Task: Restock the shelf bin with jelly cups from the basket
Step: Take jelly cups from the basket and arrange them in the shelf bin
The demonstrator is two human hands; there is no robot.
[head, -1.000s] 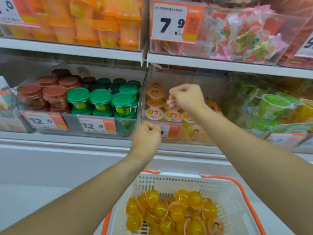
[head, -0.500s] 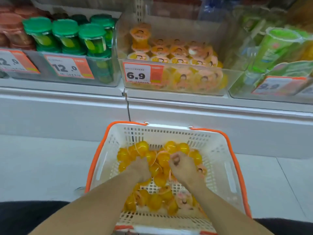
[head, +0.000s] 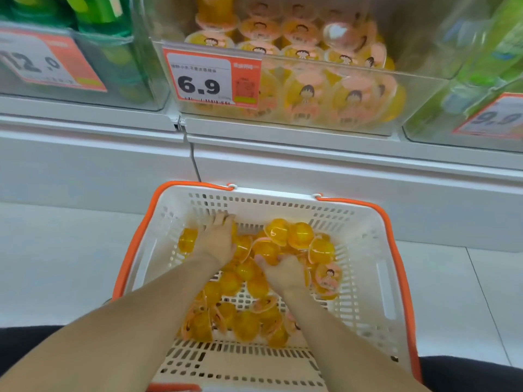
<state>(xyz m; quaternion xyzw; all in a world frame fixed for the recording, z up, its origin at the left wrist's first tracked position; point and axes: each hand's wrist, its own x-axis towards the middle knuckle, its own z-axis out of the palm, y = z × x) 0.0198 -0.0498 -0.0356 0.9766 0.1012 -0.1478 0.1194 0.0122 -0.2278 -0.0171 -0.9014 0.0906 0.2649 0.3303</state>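
Observation:
A white basket (head: pixel 392 281) with orange handles sits on the floor below the shelf, holding several yellow jelly cups (head: pixel 300 234) with pink lids. Both my hands are down inside it. My left hand (head: pixel 218 240) reaches toward the far wall, and its fingers curl over a jelly cup near the back left. My right hand (head: pixel 284 271) is in the middle of the pile, with its fingers curled round a jelly cup (head: pixel 266 254). Above, the clear shelf bin (head: pixel 421 80) holds more of the same jelly cups (head: pixel 305 94) behind a 6.9 price tag (head: pixel 210 76).
To the left of the bin stands a clear bin of green-lidded cups (head: pixel 104 21) with a 12.0 tag. On the right, another bin holds green packs (head: pixel 498 49) with a 9.9 tag. A white shelf base (head: pixel 283 165) rises behind the basket. Pale floor tiles (head: pixel 56 264) flank it.
One second ago both hands were up at the shelf bin. They dropped into the basket, and since half a second ago my left hand has moved toward the far wall while the view tilted down.

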